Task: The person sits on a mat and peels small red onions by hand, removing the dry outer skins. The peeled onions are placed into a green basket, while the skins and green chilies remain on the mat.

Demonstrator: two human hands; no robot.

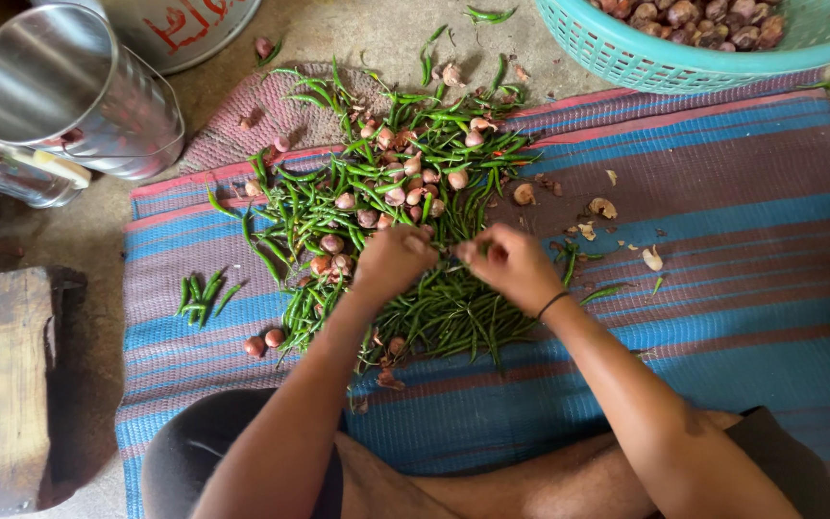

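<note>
- The left hand (391, 261) is curling closed over the near edge of the pile of green chillies (386, 202), fingers bent down into the pods.
- The right hand (511, 264) is closing beside it, fingertips pinching toward the left hand; both appear to be gripping one green chilli (446, 252) between them, though the pod itself is hard to make out.
- The pile is lying directly under and beyond both hands on a striped blue and purple mat (722, 288), with small reddish shallots (405, 187) mixed among the pods.
- A small separate bunch of chillies (202, 293) is lying well to the left of the left hand.
- Dry peel scraps (599, 208) are lying just beyond the right hand.
- A teal plastic basket (665, 58) of shallots is sitting far beyond the right hand, cut off by the top edge.
- A shiny steel cylinder (69, 91) is lying far beyond the left hand; behind it a pale container with red markings (184, 29) is cut off at the top.
- A wooden block (2, 384) is sitting left of the left forearm, partly cut off by the frame.
</note>
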